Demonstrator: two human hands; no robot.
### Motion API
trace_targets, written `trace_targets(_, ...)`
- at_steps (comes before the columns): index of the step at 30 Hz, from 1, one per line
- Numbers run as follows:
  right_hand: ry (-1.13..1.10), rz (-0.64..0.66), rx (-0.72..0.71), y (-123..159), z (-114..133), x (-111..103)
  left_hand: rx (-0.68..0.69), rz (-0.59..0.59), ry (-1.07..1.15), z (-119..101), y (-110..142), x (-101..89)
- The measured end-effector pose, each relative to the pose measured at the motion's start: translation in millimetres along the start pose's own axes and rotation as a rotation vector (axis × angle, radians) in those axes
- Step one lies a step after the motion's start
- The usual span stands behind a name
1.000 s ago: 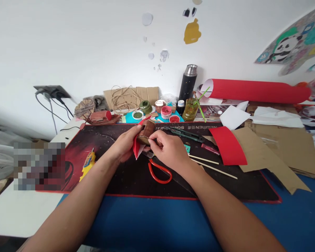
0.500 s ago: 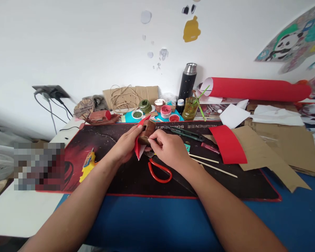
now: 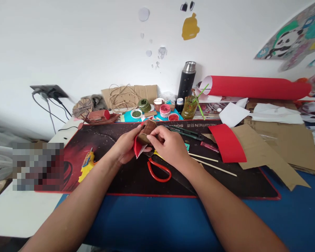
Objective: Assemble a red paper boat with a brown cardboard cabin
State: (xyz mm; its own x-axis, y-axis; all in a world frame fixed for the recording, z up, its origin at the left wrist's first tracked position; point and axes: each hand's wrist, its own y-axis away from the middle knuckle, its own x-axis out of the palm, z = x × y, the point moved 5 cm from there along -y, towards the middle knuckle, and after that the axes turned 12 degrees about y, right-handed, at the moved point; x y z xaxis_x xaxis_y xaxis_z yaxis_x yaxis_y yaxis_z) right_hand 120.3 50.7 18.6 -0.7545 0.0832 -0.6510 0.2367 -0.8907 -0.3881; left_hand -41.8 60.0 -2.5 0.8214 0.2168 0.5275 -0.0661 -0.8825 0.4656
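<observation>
Left hand [image 3: 125, 144] clamped on brown cylinder [image 3: 150, 126] and red paper [image 3: 138, 147]. Right hand [image 3: 170, 144] at near end; can't tell if pinching. Versus 0.5 s ago: end face tipped toward camera, probably for rim access. Cylinder above black mat [image 3: 131, 180], scissors [image 3: 170, 174] nearby.

A tilted brown cylinder [image 3: 148, 128] is held up, red paper [image 3: 138, 146] along its left.

Left hand [image 3: 124, 147] holding brown craft piece [image 3: 149, 128], right hand [image 3: 170, 144] at its rim, red-handled scissors [image 3: 160, 180] near
</observation>
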Motion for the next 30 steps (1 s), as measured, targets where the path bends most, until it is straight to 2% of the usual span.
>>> trace_targets(8,-0.137,-0.019,0.080,-3.3,-3.7,-4.7,-0.077,-0.012,0.084,-1.6,2.4,-0.7)
trace_targets(21,-0.182,0.057,0.101,-3.4,-7.3,3.0,-0.058,-0.054,0.076,-2.7,8.4,5.7)
trace_targets(30,-0.194,0.064,0.088,-3.6,-7.1,4.8,-0.027,-0.045,0.088,-0.7,3.7,1.1)
